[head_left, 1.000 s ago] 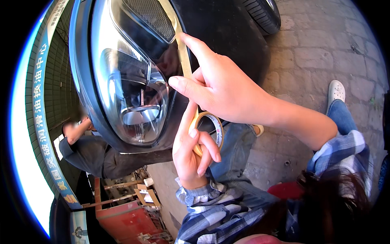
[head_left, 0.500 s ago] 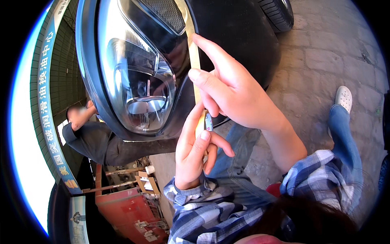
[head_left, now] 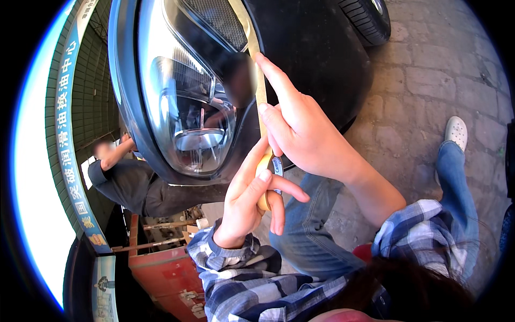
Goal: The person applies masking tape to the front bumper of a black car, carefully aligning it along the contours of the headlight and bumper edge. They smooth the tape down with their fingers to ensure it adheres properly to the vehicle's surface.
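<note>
My left hand (head_left: 248, 203) grips a roll of tan masking tape (head_left: 266, 177) just below the lower edge of a black car's bumper (head_left: 316, 59). A strip of the tape (head_left: 256, 48) runs up from the roll along the seam beside the headlight (head_left: 188, 118). My right hand (head_left: 300, 126) lies flat on the car, with its fingers pressing that strip onto the body. Both sleeves are blue plaid.
A front tyre (head_left: 367, 19) shows at the top right over a stone-paved ground (head_left: 429, 91). Another person in a dark shirt (head_left: 126, 180) bends beside the car at left. A red cabinet (head_left: 166, 276) stands below. My jeans leg and white shoe (head_left: 457, 131) reach right.
The view has moved closer to the car. My right hand has slid down the tape strip toward the roll, and my left hand has kept the roll under the bumper.
</note>
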The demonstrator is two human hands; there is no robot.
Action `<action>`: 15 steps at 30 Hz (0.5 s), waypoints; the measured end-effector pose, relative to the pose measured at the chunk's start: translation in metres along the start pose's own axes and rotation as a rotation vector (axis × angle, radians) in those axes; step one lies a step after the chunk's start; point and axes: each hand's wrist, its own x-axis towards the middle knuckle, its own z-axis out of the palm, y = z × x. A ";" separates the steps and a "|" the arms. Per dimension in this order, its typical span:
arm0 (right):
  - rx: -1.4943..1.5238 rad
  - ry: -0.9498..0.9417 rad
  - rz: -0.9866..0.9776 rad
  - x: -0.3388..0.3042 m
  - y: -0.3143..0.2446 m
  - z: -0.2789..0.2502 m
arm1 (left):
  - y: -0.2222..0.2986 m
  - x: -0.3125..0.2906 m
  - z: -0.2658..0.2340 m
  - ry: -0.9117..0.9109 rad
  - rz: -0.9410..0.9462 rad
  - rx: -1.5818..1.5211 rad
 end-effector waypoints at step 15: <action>-0.083 -0.054 0.101 -0.008 -0.009 0.008 | -0.004 0.004 -0.006 0.058 -0.008 -0.008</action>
